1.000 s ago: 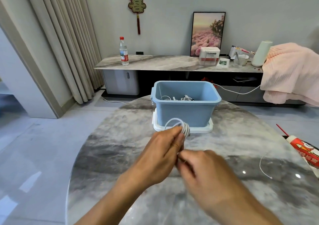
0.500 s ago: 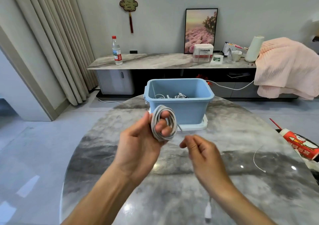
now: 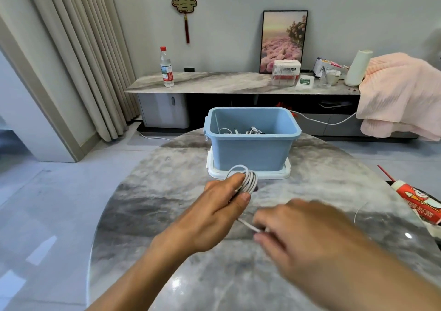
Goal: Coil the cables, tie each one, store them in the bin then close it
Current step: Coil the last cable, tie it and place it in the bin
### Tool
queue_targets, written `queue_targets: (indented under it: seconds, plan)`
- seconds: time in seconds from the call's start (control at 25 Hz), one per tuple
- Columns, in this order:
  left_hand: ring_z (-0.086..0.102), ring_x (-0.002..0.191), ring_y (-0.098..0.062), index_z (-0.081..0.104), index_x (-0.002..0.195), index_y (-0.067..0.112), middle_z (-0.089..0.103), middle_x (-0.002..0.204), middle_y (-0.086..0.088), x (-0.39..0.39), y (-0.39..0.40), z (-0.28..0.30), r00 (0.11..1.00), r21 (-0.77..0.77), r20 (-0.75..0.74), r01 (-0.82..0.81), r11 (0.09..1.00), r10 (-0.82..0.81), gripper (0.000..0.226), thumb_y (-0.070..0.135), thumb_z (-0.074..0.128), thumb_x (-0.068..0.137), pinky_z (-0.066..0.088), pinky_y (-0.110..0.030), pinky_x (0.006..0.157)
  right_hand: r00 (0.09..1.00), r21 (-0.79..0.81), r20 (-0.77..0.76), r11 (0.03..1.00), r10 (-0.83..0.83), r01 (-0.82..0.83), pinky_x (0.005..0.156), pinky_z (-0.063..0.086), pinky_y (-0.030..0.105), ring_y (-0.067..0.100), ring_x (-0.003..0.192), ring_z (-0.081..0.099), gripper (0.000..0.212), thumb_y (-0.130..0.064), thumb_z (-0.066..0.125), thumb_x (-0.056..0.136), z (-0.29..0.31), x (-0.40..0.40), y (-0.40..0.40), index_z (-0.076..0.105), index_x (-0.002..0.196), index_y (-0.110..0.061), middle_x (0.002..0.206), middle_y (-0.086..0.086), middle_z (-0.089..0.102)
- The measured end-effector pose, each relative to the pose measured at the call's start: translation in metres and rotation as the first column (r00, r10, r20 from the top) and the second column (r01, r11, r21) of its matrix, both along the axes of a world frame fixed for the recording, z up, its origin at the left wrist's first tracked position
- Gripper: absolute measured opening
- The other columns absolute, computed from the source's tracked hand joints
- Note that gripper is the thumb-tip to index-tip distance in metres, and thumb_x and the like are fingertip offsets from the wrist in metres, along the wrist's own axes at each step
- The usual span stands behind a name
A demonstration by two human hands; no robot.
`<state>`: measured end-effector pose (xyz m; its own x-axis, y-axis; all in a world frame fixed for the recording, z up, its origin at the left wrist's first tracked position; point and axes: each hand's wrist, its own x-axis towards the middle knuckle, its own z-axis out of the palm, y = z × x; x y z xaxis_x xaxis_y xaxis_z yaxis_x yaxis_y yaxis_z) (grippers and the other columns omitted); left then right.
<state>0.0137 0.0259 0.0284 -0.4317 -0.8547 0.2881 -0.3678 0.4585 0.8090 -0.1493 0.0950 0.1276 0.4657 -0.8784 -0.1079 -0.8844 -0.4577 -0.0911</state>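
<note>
My left hand [image 3: 218,211] grips a coil of white cable [image 3: 248,180] just in front of the blue bin [image 3: 250,153]. My right hand [image 3: 300,232], blurred, pinches the loose end of the same white cable [image 3: 248,224] below and to the right of the coil. The bin is open and stands on its white lid [image 3: 249,174] at the far side of the round marble table [image 3: 155,203]. Several coiled white cables [image 3: 238,131] lie inside the bin.
A thin white tie [image 3: 356,211] lies on the table to the right. A red and white tube [image 3: 420,201] lies at the table's right edge. Behind the table stands a low cabinet [image 3: 214,84] with a water bottle [image 3: 166,68] and a pink blanket [image 3: 401,93].
My left hand has lowered the coil and turned it edge-on toward the bin. My right hand has moved down and right, drawing the loose end out.
</note>
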Motion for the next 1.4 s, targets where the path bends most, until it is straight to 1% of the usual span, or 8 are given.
queue_targets:
  seconds: [0.16,0.36,0.44,0.64,0.88,1.12,1.24,1.4]
  plan:
    - [0.043,0.059,-0.018,0.062,0.082,0.004,0.049,0.061,0.001,-0.013,0.009,0.017,0.907,0.265,-0.405,0.238,0.934,-0.116,0.035,0.028,0.042,0.097,0.037,-0.029,0.061,0.948,-0.286,0.293,0.958,0.121,-0.034,0.062,0.042,0.031,0.007,0.065,0.052,0.028,-0.049,0.043,0.099,0.001,-0.045,-0.036,0.060,0.091,-0.028,0.065,-0.015,0.052]
    - [0.036,0.056,-0.015,0.066,0.080,0.004,0.037,0.060,-0.001,-0.026,0.011,0.020,0.661,0.410,-0.746,0.365,0.836,0.077,0.034,0.030,0.046,0.092,0.033,-0.025,0.061,0.391,0.028,0.913,0.973,-0.118,0.228,0.051,0.037,0.024,0.006,0.049,0.044,0.016,-0.029,0.048,0.102,-0.060,-0.027,-0.042,0.060,0.093,-0.024,0.057,-0.011,0.051]
    - [0.037,0.056,-0.014,0.063,0.083,0.002,0.034,0.061,-0.002,-0.026,0.009,0.018,0.591,0.444,-0.791,0.371,0.815,0.162,0.035,0.033,0.050,0.093,0.035,-0.026,0.064,0.334,0.068,0.926,0.950,-0.174,0.305,0.056,0.046,0.035,0.008,0.055,0.053,0.021,-0.037,0.039,0.102,-0.069,-0.007,-0.032,0.058,0.106,-0.030,0.065,-0.010,0.058]
    - [0.035,0.053,-0.012,0.058,0.083,0.004,0.031,0.061,-0.001,-0.025,0.013,0.020,0.570,0.548,-0.761,0.312,0.776,0.308,0.034,0.035,0.049,0.091,0.038,-0.024,0.062,0.880,-0.186,0.396,0.916,-0.261,0.355,0.070,0.043,0.036,0.022,0.087,0.062,0.024,-0.035,0.025,0.104,-0.054,0.000,-0.023,0.042,0.121,-0.032,0.090,-0.003,0.068]
    - [0.038,0.051,-0.013,0.060,0.080,0.006,0.029,0.062,-0.001,-0.026,0.014,0.025,0.583,0.568,-0.748,0.316,0.760,0.317,0.036,0.037,0.048,0.093,0.033,-0.032,0.049,0.428,0.425,0.828,0.903,-0.362,-0.057,0.061,0.048,0.023,0.005,0.064,0.065,0.019,-0.024,0.044,0.105,-0.053,-0.014,-0.033,0.061,0.112,-0.028,0.085,-0.005,0.075]
    - [0.035,0.045,-0.010,0.063,0.070,0.004,0.032,0.053,0.001,-0.023,0.013,0.030,0.477,0.646,-0.751,0.389,0.656,0.457,0.036,0.033,0.052,0.089,0.038,-0.031,0.094,0.418,0.369,0.851,0.928,-0.317,-0.048,0.076,0.045,0.022,0.003,0.094,0.065,0.037,-0.057,0.059,0.089,-0.077,-0.021,-0.048,0.058,0.124,-0.045,0.115,-0.006,0.071]
    - [0.037,0.045,-0.011,0.064,0.070,0.004,0.035,0.052,0.001,-0.020,0.011,0.031,0.552,0.695,-0.695,0.354,0.626,0.460,0.035,0.033,0.053,0.085,0.039,-0.027,0.070,0.186,0.453,0.889,0.865,-0.419,-0.217,0.083,0.051,0.031,0.015,0.105,0.069,0.035,-0.037,0.062,0.089,-0.083,-0.013,-0.045,0.060,0.122,-0.026,0.112,0.000,0.074]
    - [0.060,0.066,-0.027,0.065,0.099,-0.006,0.064,0.075,-0.023,-0.025,0.008,0.023,0.670,0.741,-0.497,-0.001,0.671,0.551,0.043,0.034,0.050,0.096,0.047,-0.036,0.065,0.005,0.394,0.919,0.918,-0.394,-0.043,0.077,0.057,0.028,0.020,0.086,0.073,0.020,-0.022,0.071,0.085,-0.098,0.005,-0.040,0.070,0.103,-0.015,0.095,0.006,0.076]
